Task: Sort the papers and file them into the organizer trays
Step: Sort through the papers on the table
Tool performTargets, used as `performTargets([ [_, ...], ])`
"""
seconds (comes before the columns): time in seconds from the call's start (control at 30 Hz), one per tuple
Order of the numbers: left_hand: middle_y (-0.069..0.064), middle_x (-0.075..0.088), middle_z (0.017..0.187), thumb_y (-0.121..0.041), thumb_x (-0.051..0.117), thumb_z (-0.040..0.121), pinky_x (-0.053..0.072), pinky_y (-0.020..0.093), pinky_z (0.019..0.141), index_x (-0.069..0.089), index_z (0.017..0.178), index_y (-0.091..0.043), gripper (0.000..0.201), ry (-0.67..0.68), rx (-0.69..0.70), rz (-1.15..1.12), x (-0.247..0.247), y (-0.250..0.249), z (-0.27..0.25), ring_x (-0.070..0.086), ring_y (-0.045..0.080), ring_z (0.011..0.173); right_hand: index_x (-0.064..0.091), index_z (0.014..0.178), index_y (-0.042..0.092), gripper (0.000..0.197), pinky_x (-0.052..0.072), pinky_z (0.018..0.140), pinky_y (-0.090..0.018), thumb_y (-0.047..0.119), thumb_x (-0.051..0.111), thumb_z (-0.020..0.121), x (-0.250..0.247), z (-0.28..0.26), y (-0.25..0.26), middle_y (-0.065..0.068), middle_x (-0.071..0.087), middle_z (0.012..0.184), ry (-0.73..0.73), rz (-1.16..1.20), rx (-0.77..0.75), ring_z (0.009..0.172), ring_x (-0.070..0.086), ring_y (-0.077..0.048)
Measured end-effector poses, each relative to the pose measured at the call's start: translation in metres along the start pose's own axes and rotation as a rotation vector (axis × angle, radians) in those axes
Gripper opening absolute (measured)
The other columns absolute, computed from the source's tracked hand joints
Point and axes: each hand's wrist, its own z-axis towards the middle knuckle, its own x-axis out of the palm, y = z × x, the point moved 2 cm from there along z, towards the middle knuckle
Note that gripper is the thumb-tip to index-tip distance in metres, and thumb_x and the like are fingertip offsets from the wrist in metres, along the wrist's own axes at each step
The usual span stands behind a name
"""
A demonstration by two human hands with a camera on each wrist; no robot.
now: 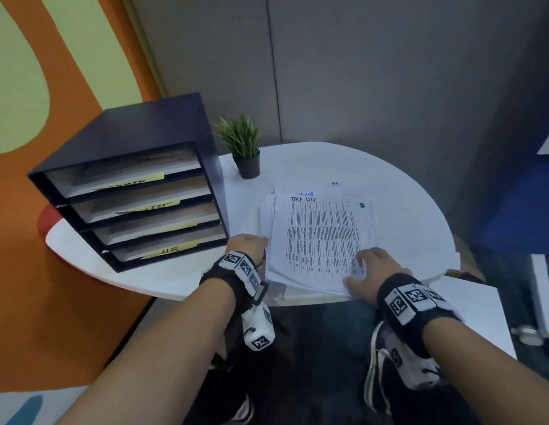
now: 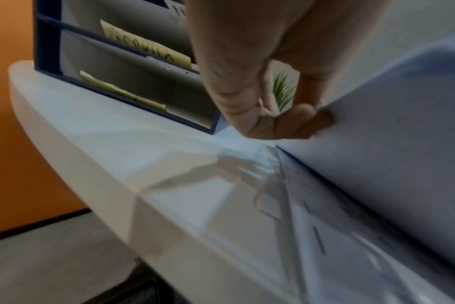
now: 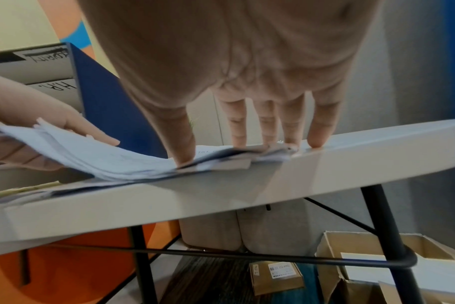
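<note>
A loose stack of papers lies on the round white table; its top sheet is a printed grid with a handwritten heading. My left hand grips the stack's left edge, thumb on top and fingers beneath, and that edge is raised off the table. My right hand presses straight fingers on the stack's near right corner. The dark blue organizer stands left of the papers, with four trays holding sheets and yellow labels. In the left wrist view, the left hand pinches the lifted paper.
A small potted plant stands behind the papers, beside the organizer. Grey panels close off the back. Under the table are black metal legs and open cardboard boxes. The table's near edge lies just under both wrists.
</note>
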Motion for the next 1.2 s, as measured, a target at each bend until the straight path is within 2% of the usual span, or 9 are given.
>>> performTargets([
  [0.13,0.008,0.059,0.083,-0.010,0.056,0.092,0.057,0.035,0.083,0.054,0.069,-0.016,0.023,0.068,0.104,0.239,-0.001,-0.018,-0.004,0.059,0.025,0.079,0.042,0.134,0.025,0.061,0.037,0.102,-0.045,0.049,0.057,0.079,-0.001,0.003,0.003,0.002,0.039,0.140,0.020,-0.008,0.012,0.125,0.045,-0.021],
  [0.3,0.013,0.060,0.084,-0.005,0.044,0.091,0.042,0.028,0.068,0.068,0.090,-0.001,0.025,-0.147,0.265,0.372,-0.013,-0.057,-0.024,0.058,0.031,0.083,0.039,0.136,0.029,0.061,0.036,0.098,-0.046,0.054,0.050,0.082,0.003,0.003,0.008,0.002,0.037,0.141,-0.003,-0.080,0.014,0.126,0.041,-0.024],
  [0.47,0.016,0.065,0.097,-0.008,0.042,0.094,0.041,0.030,0.070,0.068,0.099,0.001,0.027,-0.318,0.388,0.297,-0.032,-0.100,-0.041,0.058,0.033,0.089,0.032,0.141,0.031,0.061,0.031,0.100,-0.046,0.057,0.041,0.086,0.010,0.000,0.012,0.002,0.026,0.150,-0.028,-0.121,0.031,0.133,0.031,-0.026],
  [0.6,0.009,0.067,0.102,-0.011,0.045,0.094,0.052,0.037,0.078,0.068,0.101,-0.008,0.024,-0.433,0.461,0.160,-0.061,-0.129,-0.045,0.062,0.030,0.094,0.029,0.143,0.031,0.062,0.030,0.102,-0.047,0.056,0.041,0.087,0.010,-0.002,0.012,0.002,0.021,0.153,-0.015,-0.123,0.031,0.136,0.027,-0.027],
  [0.8,-0.001,0.061,0.096,-0.018,0.044,0.097,0.037,0.022,0.073,0.066,0.100,-0.013,0.022,-0.568,0.606,0.089,-0.111,-0.144,-0.051,0.055,0.018,0.085,0.039,0.136,0.026,0.056,0.033,0.098,-0.044,0.048,0.045,0.085,0.007,0.001,0.016,-0.002,0.033,0.144,0.014,-0.107,0.029,0.127,0.036,-0.027],
  [0.9,-0.001,0.064,0.097,-0.020,0.047,0.097,0.042,0.023,0.075,0.068,0.102,-0.012,0.023,-0.519,0.622,-0.035,-0.122,-0.143,-0.050,0.058,0.017,0.087,0.044,0.131,0.025,0.055,0.033,0.098,-0.045,0.051,0.045,0.083,0.003,0.003,0.023,-0.002,0.043,0.137,0.000,-0.107,0.029,0.123,0.040,-0.027],
  [1.03,0.005,0.068,0.092,-0.022,0.050,0.094,0.056,0.040,0.081,0.068,0.087,-0.015,0.021,-0.363,0.535,-0.181,-0.114,-0.131,-0.051,0.062,0.020,0.082,0.046,0.133,0.027,0.052,0.028,0.104,-0.047,0.050,0.043,0.087,-0.002,0.002,0.038,0.000,0.046,0.139,-0.065,-0.095,-0.021,0.130,0.038,-0.022],
  [1.1,0.005,0.066,0.090,-0.022,0.050,0.094,0.056,0.043,0.082,0.064,0.079,-0.019,0.021,-0.255,0.458,-0.212,-0.105,-0.119,-0.050,0.061,0.020,0.081,0.048,0.135,0.025,0.045,0.029,0.104,-0.043,0.045,0.038,0.095,-0.011,0.001,0.046,0.000,0.049,0.139,-0.102,0.083,-0.064,0.127,0.044,-0.021],
  [1.2,0.008,0.066,0.089,-0.022,0.051,0.088,0.054,0.045,0.081,0.062,0.071,-0.020,0.021,-0.129,0.366,-0.260,-0.092,-0.100,-0.046,0.061,0.024,0.083,0.052,0.130,0.015,0.037,0.045,0.083,-0.034,0.030,0.031,0.104,-0.026,0.000,0.052,-0.010,0.055,0.136,0.053,1.181,0.023,0.110,0.058,-0.029],
])
